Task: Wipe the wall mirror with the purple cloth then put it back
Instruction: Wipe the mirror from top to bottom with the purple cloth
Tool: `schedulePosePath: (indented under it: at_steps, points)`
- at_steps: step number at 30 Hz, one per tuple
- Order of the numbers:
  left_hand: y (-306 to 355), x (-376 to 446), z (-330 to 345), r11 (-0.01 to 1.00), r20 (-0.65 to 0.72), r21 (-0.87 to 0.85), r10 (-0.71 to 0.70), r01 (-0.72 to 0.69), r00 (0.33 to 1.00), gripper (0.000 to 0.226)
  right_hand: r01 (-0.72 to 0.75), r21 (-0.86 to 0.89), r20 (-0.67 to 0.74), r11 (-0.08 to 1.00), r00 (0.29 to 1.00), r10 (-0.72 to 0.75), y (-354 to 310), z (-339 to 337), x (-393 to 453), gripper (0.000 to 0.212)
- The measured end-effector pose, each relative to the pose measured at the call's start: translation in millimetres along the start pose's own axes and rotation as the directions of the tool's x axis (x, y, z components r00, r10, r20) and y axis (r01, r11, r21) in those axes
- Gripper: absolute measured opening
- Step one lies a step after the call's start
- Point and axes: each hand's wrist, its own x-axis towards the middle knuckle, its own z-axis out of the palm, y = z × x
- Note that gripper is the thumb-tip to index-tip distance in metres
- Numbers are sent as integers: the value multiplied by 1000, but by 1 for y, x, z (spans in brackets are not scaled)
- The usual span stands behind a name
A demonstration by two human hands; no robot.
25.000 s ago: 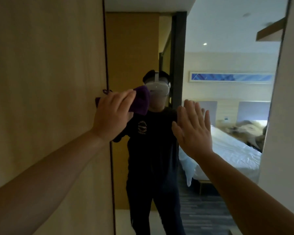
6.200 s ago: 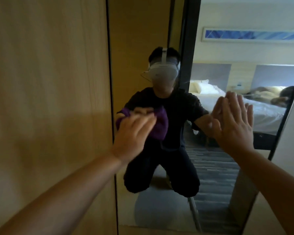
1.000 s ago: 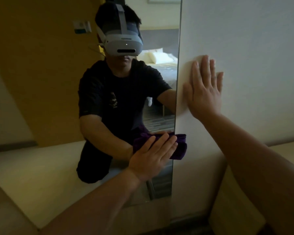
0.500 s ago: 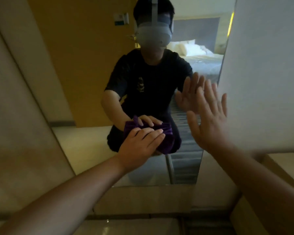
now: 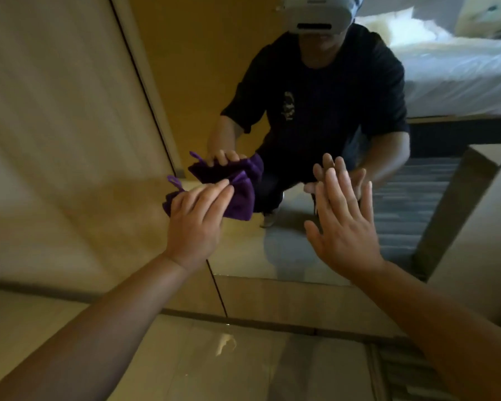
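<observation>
- The wood panel (image 5: 55, 140) stands just left of the wall mirror (image 5: 272, 250), and the purple cloth (image 5: 237, 198) sits right at that seam. A stroke that drifts further left would likely rub the panel instead of the glass and leave the mirror's left margin streaked.
- The left hand (image 5: 195, 224) lies flat over the folded cloth, fingers together, pressing it to the lower left of the glass rather than gripping it. Held only by pressure, the cloth could slide out from under the palm if that pressure eases, and drop to the glossy floor (image 5: 243, 360).
- The cloth's small loop (image 5: 174, 180) sticks out loose at its upper left corner. It could drag across the glass, or bunch the fold so that less fabric meets the surface.
- The bottom edge of the mirror sits low, close to the floor. Judging by the reflected crouch, the person is stooped and leaning forward, so balance looks like a risk.
- The right hand (image 5: 342, 227) is spread wide and holds nothing, its fingertips meeting their reflection, so it appears to touch the glass. Bare skin there would likely leave prints on an area that then needs wiping again.
- Putting the cloth back is not yet begun, and where it belongs is out of view.
</observation>
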Motion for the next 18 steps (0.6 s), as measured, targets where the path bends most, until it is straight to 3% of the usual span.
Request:
schedulePosePath:
  at_steps: [6, 10, 14, 18]
  points:
    - [-42, -19, 11, 999, -81, -34, 4, -7, 997, 38, -19, -34, 14, 999, 1000, 19, -31, 20, 11, 76]
    - [-62, 11, 18, 997, -230, -57, 36, -50, 973, 30, -8, -116, 33, 993, 999, 12, -42, 33, 25, 73]
    - [-67, 40, 37, 984, -370, -36, 150, -176, 917, 30, -36, -171, -21, 985, 999, 33, -39, 52, 27, 70]
    - [-66, 20, 74, 964, -352, 79, 267, -256, 897, 48, -13, -146, -118, 989, 993, -5, -38, 61, 27, 75]
